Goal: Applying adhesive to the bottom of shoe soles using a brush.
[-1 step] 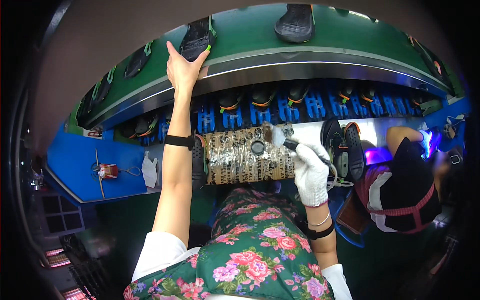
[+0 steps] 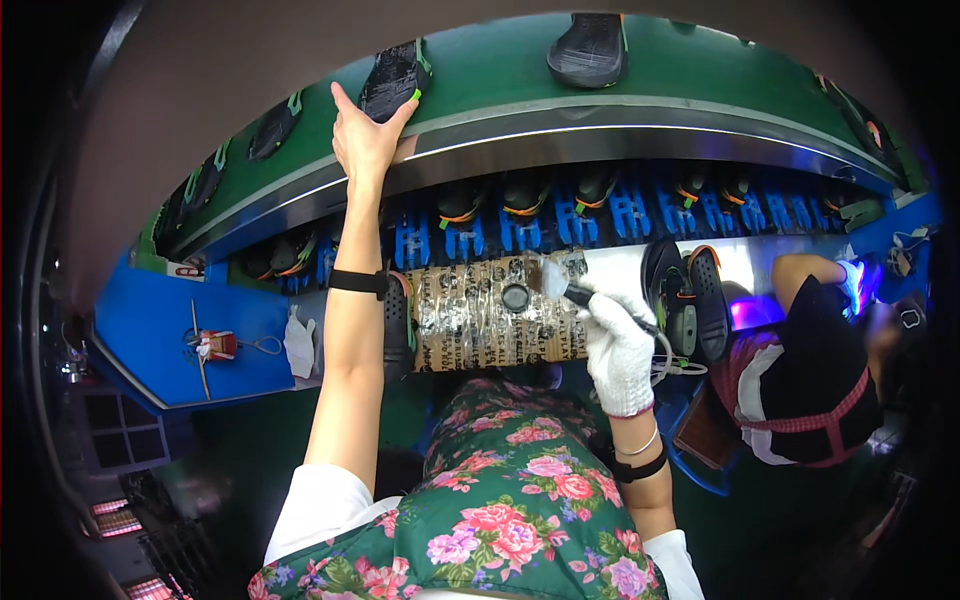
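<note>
My bare left hand [image 2: 365, 140] is stretched out to the green conveyor belt, gripping the near end of a black shoe [image 2: 392, 85] with green trim. The thumb lies along its right edge; some fingers are hidden. The shoe's upward face looks wet and shiny. My right hand [image 2: 618, 345], in a white knit glove, holds a brush [image 2: 556, 283] by its dark handle. The brush's pale head is over a tape-covered cardboard surface [image 2: 450, 320], just right of a small round black pot [image 2: 515, 297].
More black shoes [image 2: 588, 50] lie along the belt [image 2: 480, 75]. Below its metal edge, several shoes sit by blue holders [image 2: 520, 225]. Shoes stand left [image 2: 398, 325] and right [image 2: 706, 305] of the cardboard. A co-worker [image 2: 800, 390] sits at right; a blue table [image 2: 150, 330] is at left.
The brush in my right hand has moved slightly down and to the right, toward me. My left hand stays at the same shoe.
</note>
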The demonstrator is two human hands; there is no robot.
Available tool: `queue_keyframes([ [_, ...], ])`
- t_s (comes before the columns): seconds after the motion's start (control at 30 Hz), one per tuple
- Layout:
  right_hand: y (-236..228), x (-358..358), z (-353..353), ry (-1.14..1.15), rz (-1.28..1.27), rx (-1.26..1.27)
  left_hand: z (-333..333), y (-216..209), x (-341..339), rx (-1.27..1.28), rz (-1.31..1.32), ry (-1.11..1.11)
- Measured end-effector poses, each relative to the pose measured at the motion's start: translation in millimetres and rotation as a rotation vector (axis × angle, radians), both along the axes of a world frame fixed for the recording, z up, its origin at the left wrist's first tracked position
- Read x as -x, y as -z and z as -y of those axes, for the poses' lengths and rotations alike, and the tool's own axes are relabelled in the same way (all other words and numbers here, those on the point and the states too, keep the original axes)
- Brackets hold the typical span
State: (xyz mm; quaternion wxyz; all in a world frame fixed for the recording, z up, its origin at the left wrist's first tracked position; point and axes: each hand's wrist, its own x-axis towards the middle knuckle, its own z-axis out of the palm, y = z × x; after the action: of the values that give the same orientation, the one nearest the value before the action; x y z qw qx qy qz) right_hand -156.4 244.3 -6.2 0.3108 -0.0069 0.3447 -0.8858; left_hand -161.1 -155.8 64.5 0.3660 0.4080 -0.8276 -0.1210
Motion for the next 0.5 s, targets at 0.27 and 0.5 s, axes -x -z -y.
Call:
queue_keyframes([
  [0.27, 19, -11, -4, 0.048, 0.036, -0.061, 10, -4, 29, -0.114, 0.003, 0.071],
  [0.5, 21, -14, -14, 0.098, 0.028, -0.064, 8, -2, 28, -0.079, -0.016, -0.021],
])
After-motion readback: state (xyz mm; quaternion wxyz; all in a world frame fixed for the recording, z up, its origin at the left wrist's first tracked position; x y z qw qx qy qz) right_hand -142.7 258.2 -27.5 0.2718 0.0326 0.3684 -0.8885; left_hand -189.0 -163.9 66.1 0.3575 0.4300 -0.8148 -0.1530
